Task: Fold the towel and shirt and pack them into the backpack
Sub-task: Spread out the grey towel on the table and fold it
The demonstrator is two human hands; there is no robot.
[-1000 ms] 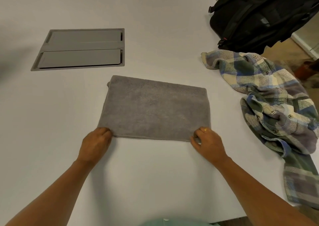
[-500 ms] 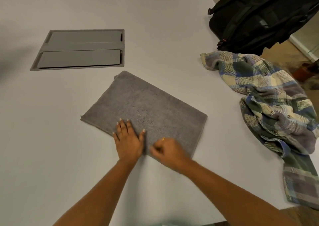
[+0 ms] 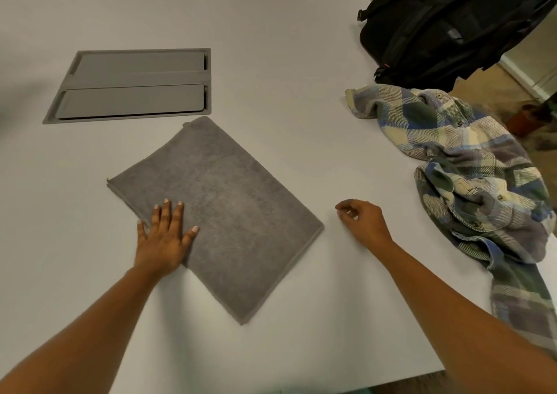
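A grey towel (image 3: 223,210), folded into a flat rectangle, lies turned at an angle in the middle of the white table (image 3: 271,47). My left hand (image 3: 164,237) rests flat on its near left edge, fingers spread. My right hand (image 3: 363,220) hovers just right of the towel's right corner, fingers loosely curled, holding nothing. A crumpled plaid shirt (image 3: 464,182) in blue, green and cream lies at the right, partly draped over the table's edge. The black backpack (image 3: 446,23) stands at the far right corner behind the shirt.
A grey recessed cable hatch (image 3: 132,85) with two lids sits flush in the table, just beyond the towel's far corner. The table's right edge runs beside the shirt, with floor below.
The towel has rotated from square-on to diagonal. My left hand slid onto its left part and lies flat. My right hand let go and moved right, off the towel.
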